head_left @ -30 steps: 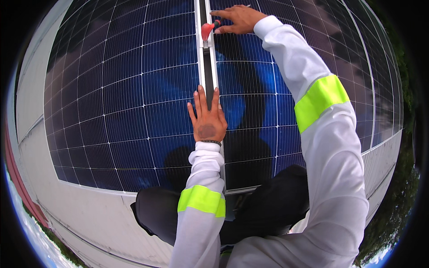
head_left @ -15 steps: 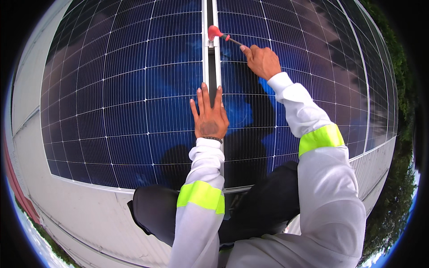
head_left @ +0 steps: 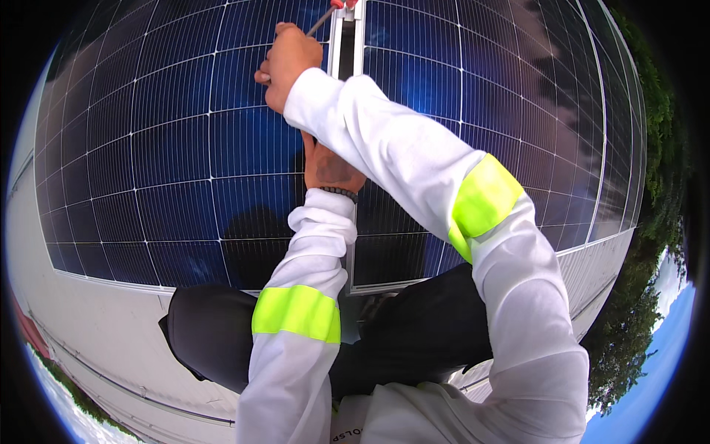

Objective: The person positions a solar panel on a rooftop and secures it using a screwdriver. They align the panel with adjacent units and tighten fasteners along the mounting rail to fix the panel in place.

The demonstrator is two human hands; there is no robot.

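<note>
Gripping tool: right hand (head_left: 287,63) closed around thin tool (head_left: 319,22), tip at red clamp (head_left: 344,4) on rail (head_left: 347,44).
Left hand (head_left: 329,166): resting on solar panel (head_left: 170,140), mostly hidden; cannot tell if open.
Containers: not seen.

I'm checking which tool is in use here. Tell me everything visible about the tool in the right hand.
The tool shows only as a thin grey metal shaft running up and right from the closed right hand to a red part at the picture's top edge, above the gap between two dark blue solar panels. Its grip is hidden inside the fist; its tip is cut off by the frame. It lies tilted, not upright.
</note>
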